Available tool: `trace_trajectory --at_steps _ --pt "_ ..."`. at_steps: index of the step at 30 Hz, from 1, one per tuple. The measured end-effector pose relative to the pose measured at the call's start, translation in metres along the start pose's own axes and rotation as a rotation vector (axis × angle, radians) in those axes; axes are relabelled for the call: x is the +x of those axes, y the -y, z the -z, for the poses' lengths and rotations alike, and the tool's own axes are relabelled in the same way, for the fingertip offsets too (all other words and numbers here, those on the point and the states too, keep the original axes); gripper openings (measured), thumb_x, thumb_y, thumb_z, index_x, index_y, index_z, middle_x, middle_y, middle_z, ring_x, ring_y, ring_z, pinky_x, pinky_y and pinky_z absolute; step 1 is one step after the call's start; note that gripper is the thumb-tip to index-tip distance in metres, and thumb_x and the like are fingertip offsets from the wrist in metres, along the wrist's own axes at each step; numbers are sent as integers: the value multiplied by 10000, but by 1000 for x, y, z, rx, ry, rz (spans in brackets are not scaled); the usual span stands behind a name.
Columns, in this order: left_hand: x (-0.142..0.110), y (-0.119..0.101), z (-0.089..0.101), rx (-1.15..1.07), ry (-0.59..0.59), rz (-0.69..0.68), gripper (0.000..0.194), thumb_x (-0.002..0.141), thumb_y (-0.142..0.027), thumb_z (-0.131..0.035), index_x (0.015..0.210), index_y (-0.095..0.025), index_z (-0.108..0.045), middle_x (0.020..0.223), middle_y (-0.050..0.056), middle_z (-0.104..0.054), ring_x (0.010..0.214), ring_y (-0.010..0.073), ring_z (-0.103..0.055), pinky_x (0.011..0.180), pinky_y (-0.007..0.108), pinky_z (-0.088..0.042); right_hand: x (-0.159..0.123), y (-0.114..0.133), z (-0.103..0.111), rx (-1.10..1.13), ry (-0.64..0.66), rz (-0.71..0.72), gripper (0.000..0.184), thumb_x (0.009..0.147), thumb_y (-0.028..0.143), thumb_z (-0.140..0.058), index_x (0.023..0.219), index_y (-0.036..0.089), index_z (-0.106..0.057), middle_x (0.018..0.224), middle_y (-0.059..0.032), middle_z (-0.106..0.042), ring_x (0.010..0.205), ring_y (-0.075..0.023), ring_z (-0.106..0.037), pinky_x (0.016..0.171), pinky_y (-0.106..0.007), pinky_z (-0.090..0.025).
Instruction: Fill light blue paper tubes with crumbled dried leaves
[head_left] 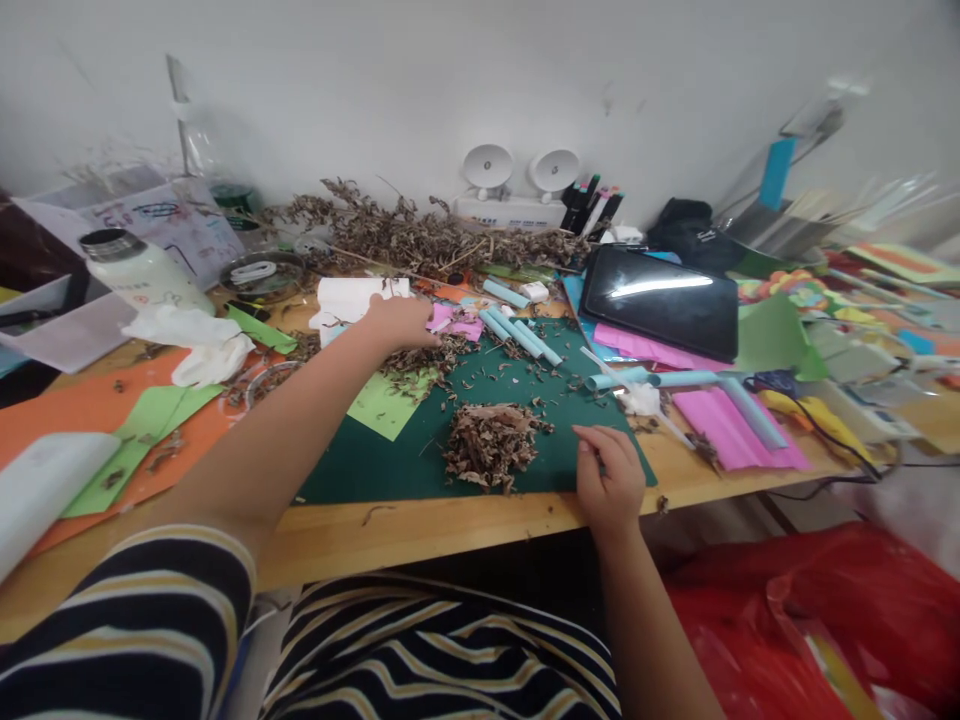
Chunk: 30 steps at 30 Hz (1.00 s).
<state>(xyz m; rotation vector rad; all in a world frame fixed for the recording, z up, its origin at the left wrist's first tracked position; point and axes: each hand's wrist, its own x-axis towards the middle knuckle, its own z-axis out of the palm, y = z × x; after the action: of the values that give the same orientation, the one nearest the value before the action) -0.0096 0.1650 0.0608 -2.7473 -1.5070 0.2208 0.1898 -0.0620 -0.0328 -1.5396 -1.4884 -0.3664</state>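
A heap of crumbled dry brown leaves (491,447) lies on the green cutting mat (390,470) in front of me. My left hand (401,325) reaches across to a second pile of dry leaves (420,362), beside a pink paper (466,326) and a white tissue pack (352,300). Its thumb and fingers are apart, with nothing visible between them; some fingertips are hidden. To the right of the heap, my right hand (611,475) rests on the mat's edge. Its fingers are curled in, and no object shows in them. A light green paper (391,402) lies partly beneath the second pile.
Blue paper tubes (517,330) lie behind the heap, and a black tablet (664,300) is at the right. Dried branches (420,235) line the wall. At the left stand a white bottle (142,270) and crumpled tissues (210,350). A red bag (825,610) sits below the table.
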Motion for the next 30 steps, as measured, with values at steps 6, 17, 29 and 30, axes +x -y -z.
trace_trajectory --at_steps 6,17,29,30 --pt "-2 -5 -8 63 -61 -84 178 683 -255 -451 771 -173 -582 864 98 -593 856 269 -523 758 453 -325 0 0 1 18 -16 -14 201 729 119 -447 845 176 -602 781 -69 -582 761 -166 -543 689 -338 -467" --pt "-11 6 -16 -426 -273 -142 212 671 -191 -435 865 -165 -516 857 44 -567 751 157 -520 641 253 -400 -1 1 1 30 -24 -44 187 733 126 -448 841 173 -594 780 -67 -587 758 -163 -542 696 -337 -460" --pt "-16 3 -34 -407 -466 -286 288 688 -86 -382 908 -145 -558 905 73 -526 895 162 -469 808 279 -381 0 2 1 14 -10 -72 182 731 135 -448 834 171 -594 777 -69 -589 757 -167 -544 690 -344 -458" --pt "-17 3 -34 -402 -464 -281 267 709 -109 -384 907 -149 -558 908 71 -532 899 164 -471 809 282 -380 0 2 1 13 -7 -74 184 732 137 -447 834 174 -594 777 -67 -589 754 -168 -545 685 -345 -458"
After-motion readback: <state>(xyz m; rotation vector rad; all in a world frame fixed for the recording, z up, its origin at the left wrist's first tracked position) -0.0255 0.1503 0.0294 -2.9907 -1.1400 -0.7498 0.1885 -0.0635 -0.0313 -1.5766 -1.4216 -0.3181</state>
